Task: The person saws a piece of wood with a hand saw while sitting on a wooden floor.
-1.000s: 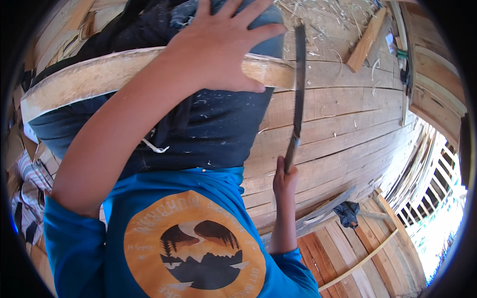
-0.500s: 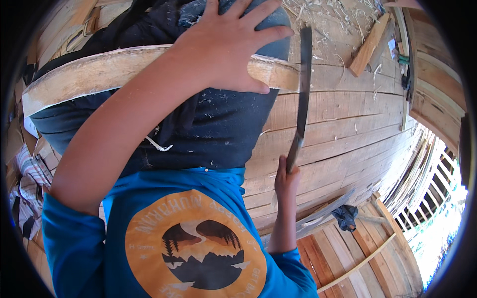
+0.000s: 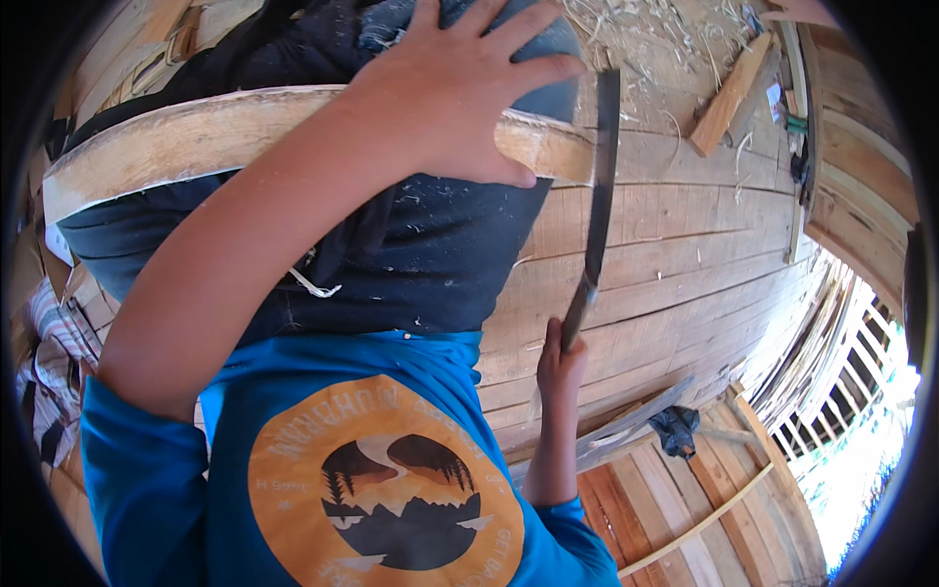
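Overhead, the left hand (image 3: 460, 93) lay flat on a long pale wooden slat (image 3: 245, 137) with a curved edge, fingers spread wide over its top and the thumb hooked under the lower edge. That slat rested across the person's lap, on dark dust-flecked shorts (image 3: 430, 254). Its long axis ran nearly level across the view, bowed by the lens, from the far left rim to a free end just right of the left hand. The free end pointed right, toward the blade.

The right hand (image 3: 559, 367) was curled shut round the handle of a long dark-bladed knife (image 3: 599, 196), fingers wrapped tightly together. The knife's long axis stood close to upright, handle low and tip high, leaning slightly right at the top. Its blade crossed just beside the slat's free end; whether the edge touched the wood could not be told.

Beneath both lay a floor of wide worn wooden planks (image 3: 685, 264), running left to right and bare to the right of the blade, which left open room on that side. Pale wood shavings (image 3: 636, 29) littered the upper part, near a short wooden block (image 3: 729, 93) lying aslant. Lower right, a grey plank (image 3: 636, 426) lay beside a dark crumpled cloth (image 3: 675, 430), near where the floor met reddish boards. On the left the slat's end reached almost to stacked timber.
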Demonstrator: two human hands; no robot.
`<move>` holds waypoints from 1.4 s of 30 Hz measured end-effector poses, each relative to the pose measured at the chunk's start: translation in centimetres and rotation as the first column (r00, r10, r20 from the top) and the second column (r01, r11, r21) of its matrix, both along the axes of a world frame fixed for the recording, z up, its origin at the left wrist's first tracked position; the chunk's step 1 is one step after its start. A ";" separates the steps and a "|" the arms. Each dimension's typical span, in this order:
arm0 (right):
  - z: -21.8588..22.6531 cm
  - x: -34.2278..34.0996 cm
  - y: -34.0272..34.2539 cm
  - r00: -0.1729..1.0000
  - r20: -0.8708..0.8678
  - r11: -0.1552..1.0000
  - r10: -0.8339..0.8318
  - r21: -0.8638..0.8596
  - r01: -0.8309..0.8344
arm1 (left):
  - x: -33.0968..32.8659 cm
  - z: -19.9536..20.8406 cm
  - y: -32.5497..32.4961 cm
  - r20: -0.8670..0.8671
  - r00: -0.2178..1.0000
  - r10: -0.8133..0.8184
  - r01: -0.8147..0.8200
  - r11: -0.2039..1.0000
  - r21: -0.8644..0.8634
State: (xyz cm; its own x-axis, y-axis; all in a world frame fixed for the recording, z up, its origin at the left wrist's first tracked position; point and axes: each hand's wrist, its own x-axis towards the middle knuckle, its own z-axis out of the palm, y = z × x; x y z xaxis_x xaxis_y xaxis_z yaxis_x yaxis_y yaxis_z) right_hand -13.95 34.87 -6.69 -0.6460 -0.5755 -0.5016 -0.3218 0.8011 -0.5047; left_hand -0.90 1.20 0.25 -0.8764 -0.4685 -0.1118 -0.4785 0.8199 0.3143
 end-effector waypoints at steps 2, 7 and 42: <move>-0.3 -0.6 -3.8 1.000 -0.012 0.999 0.022 -0.032 -0.022 | 0.1 0.2 -0.1 -0.017 1.000 -0.007 0.007 1.000 0.004; -0.1 -1.7 -9.6 1.000 0.021 0.997 0.005 -0.078 -0.003 | 0.3 -0.2 0.2 -0.075 0.997 -0.017 0.013 0.998 -0.059; -0.3 -2.4 -7.8 0.992 -0.044 0.987 0.117 -0.106 -0.121 | 0.2 -1.2 -0.2 -0.086 0.996 -0.038 0.033 0.998 -0.058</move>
State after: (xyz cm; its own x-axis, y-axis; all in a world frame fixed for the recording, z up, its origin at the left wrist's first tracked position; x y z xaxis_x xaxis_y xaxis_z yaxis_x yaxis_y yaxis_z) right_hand -16.38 27.11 -6.99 -0.5866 -0.6989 -0.4093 -0.4317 0.6974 -0.5721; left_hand -0.67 1.04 -0.92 -0.8976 -0.4407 -0.0090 -0.4220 0.8533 0.3061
